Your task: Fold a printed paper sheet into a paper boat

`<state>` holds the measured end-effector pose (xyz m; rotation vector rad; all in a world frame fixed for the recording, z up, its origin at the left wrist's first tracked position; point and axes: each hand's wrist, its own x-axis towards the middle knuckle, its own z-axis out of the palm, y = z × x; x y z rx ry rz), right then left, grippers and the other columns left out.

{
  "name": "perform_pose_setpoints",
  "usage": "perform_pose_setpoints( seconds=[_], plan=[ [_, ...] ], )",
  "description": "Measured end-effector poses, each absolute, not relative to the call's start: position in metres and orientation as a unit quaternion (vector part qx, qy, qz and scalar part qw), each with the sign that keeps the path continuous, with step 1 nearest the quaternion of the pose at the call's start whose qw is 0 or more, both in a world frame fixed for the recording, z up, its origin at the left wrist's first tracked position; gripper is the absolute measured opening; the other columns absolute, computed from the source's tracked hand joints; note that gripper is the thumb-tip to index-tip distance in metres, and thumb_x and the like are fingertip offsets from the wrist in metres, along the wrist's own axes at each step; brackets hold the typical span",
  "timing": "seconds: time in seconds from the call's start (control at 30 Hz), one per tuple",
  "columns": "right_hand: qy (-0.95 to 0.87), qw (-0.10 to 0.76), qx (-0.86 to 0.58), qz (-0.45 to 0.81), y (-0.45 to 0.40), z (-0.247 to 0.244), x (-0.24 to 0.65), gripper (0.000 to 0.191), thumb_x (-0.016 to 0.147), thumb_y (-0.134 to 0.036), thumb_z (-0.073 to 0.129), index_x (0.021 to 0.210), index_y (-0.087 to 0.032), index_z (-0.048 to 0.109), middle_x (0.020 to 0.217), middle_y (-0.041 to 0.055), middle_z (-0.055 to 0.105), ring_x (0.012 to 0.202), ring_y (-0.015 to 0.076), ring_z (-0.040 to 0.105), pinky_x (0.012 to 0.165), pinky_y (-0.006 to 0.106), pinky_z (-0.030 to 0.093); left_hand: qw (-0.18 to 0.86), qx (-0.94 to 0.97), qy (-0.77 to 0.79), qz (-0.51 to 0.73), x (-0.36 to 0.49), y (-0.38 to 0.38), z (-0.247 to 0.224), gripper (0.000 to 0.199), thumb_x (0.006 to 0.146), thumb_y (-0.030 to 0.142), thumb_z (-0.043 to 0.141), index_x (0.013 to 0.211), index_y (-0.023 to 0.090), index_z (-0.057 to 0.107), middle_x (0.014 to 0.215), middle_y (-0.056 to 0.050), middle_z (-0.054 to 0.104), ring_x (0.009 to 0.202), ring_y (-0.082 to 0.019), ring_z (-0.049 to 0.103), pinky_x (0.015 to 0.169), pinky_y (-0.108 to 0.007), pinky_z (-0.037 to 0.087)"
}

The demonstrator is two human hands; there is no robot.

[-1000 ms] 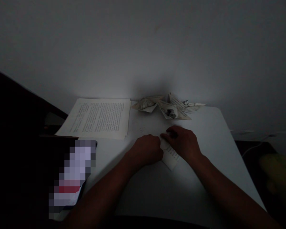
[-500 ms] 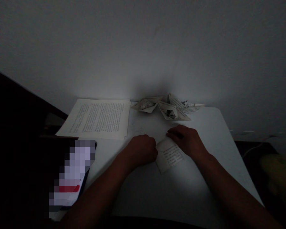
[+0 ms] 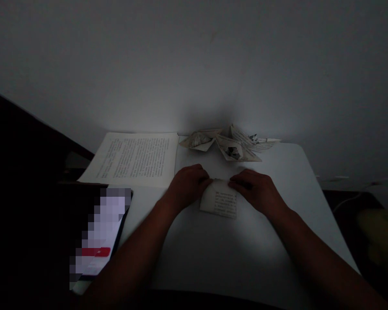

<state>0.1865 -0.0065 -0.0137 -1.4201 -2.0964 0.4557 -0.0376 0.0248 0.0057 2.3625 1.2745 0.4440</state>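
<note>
Head view, left hand (image 3: 191, 185) and right hand (image 3: 252, 188) at centre, fingertips nearly closed, pinching folded paper's (image 3: 220, 200) far corners, paper boats (image 3: 234, 150) above.

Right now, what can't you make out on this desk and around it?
All in the head view:
- Folded paper: its underside faces down; the fingers of the left hand and right hand cover its far corners.
- Phone: pixelation masks most of the screen.
- Stacked sheets: print too small and dim to read.
- Yellowish thing: dark, blurred, cut off by the right edge.
</note>
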Motion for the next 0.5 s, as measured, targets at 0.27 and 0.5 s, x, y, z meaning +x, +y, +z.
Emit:
perform_pose_setpoints(
  seconds=[0.27,0.5],
  plan=[
    [-0.783,0.293,-0.517,0.183,-0.009,-0.010,0.194,0.012,0.085,-0.028,0.061,0.084,-0.020,0.071,0.083,0.0042,0.071,0.071,0.0156,0.066,0.067,0.029,0.053,0.194,0.820,0.499,0.201,-0.029,0.022,-0.005,0.020,0.088,0.026,0.056,0.081,0.016,0.071,0.082,-0.004,0.064,0.076,-0.015,0.061,0.076,-0.028,0.047],
    [-0.799,0.340,-0.473,0.149,-0.012,-0.018,0.199,0.014,0.087,-0.025,0.059,0.085,-0.020,0.071,0.086,0.0056,0.074,0.078,0.0164,0.069,0.075,0.030,0.056,0.181,0.826,0.492,0.210,-0.027,0.023,-0.008,0.019,0.088,0.023,0.055,0.081,0.014,0.071,0.084,-0.004,0.063,0.077,-0.014,0.060,0.075,-0.027,0.046]
  ],
)
